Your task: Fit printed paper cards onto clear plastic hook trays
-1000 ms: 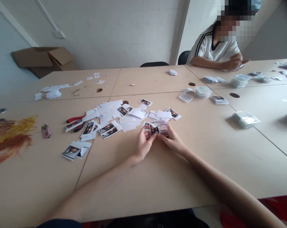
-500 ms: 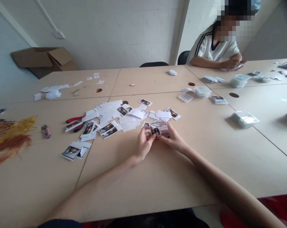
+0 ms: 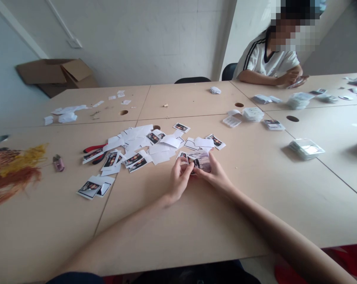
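Note:
Between my two hands is a small rectangular piece with a printed picture, pale lilac on its right and dark on its left; whether it is a card or a thin case I cannot tell. My left hand grips its left side, thumb on top. On the right side, the fingers of my right hand are closed around it, the thumb along the edge. Just beyond lies a scattered heap of white paper slips and printed photo cards. Red-handled pliers lie partly under the heap's left end.
Left are yellow and brown strands and small pink clippers. Stacked clear plastic cases stand right, with more cases beyond. Across the table a co-worker holds a flat item. A cardboard box stands behind at left.
Both hands keep hold of the printed piece, with barely any shift of the fingers. The whole view has moved very slightly; the things on the table lie as before.

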{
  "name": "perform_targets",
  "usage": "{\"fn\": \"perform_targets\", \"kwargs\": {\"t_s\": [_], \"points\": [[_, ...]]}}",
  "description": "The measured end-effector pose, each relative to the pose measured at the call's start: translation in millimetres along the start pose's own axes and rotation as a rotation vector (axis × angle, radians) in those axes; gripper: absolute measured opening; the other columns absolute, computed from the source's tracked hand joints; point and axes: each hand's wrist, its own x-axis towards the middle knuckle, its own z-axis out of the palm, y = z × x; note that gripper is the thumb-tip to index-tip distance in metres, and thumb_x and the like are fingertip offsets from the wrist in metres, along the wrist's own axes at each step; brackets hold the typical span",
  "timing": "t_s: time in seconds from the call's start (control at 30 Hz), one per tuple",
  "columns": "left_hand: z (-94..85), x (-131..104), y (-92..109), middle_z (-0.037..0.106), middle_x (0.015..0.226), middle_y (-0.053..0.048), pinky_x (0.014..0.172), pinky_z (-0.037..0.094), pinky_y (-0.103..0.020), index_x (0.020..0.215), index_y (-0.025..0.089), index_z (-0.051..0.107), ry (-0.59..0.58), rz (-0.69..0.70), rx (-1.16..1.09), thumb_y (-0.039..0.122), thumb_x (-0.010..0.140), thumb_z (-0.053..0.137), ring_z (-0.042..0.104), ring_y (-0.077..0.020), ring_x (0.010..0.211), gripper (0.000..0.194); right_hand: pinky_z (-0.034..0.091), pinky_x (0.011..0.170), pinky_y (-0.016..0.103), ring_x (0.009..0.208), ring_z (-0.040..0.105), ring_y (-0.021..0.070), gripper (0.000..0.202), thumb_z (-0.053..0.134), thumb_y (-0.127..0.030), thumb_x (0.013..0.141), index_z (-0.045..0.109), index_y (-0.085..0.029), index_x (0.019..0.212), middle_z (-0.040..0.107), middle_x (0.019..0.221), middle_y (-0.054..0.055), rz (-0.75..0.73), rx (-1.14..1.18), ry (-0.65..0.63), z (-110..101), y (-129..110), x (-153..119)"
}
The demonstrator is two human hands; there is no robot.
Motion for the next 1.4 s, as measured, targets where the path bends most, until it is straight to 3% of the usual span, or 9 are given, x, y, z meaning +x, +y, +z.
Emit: {"fn": "perform_targets", "kwargs": {"t_s": [0.27, 0.57, 0.9, 1.13, 1.4], "points": [[-2.8, 4, -8, 0.060, 0.066, 0.001, 0.048, 0.047, -0.023, 0.084, 0.019, 0.042, -0.009, -0.035, 0.025, 0.039, 0.073, 0.053, 0.058, -0.0128, 0.055, 0.025, 0.047, 0.050, 0.025, 0.059, 0.056, 0.0125, 0.042, 0.054, -0.027, 0.074, 0.034, -0.022, 0.111, 0.058, 0.075, 0.000, 0.016, 0.058, -0.088, -3, 2, 1], [-0.4, 3, -5, 0.061, 0.082, -0.002, 0.058, 0.050, -0.024, 0.088, 0.019, 0.040, -0.085, -0.048, -0.097, 0.028, 0.072, 0.057, 0.060, -0.0144, 0.073, 0.025, 0.047, 0.053, 0.025, 0.063, 0.056, 0.0122, 0.042, 0.052, -0.026, 0.077, 0.030, -0.021, 0.112, 0.056, 0.078, 0.001, -0.019, 0.071, -0.104, -5, 0, 2], [-0.4, 5, -5, 0.061, 0.079, -0.001, 0.057, 0.050, -0.024, 0.089, 0.019, 0.038, -0.102, -0.020, -0.126, 0.024, 0.070, 0.060, 0.060, -0.0126, 0.067, 0.029, 0.049, 0.061, 0.027, 0.071, 0.056, 0.0129, 0.040, 0.053, -0.026, 0.077, 0.031, -0.021, 0.110, 0.055, 0.089, 0.004, -0.010, 0.134, -0.114, -5, 4, 3], [-0.7, 4, -4, 0.061, 0.079, -0.001, 0.057, 0.050, -0.022, 0.090, 0.019, 0.039, -0.120, -0.007, -0.125, 0.023, 0.070, 0.060, 0.060, -0.0113, 0.064, 0.030, 0.049, 0.056, 0.026, 0.064, 0.056, 0.0115, 0.036, 0.052, -0.028, 0.078, 0.033, -0.021, 0.109, 0.055, 0.082, 0.002, -0.003, 0.120, -0.160, -9, 3, 4], [-1.2, 4, -8, 0.061, 0.080, -0.001, 0.056, 0.050, -0.023, 0.092, 0.019, 0.038, -0.118, -0.018, -0.124, 0.025, 0.070, 0.060, 0.060, -0.0115, 0.062, 0.032, 0.049, 0.054, 0.027, 0.066, 0.057, 0.0136, 0.050, 0.054, -0.029, 0.077, 0.028, -0.021, 0.118, 0.058, 0.085, 0.004, 0.029, 0.088, -0.263, -19, 7, 8]]}}
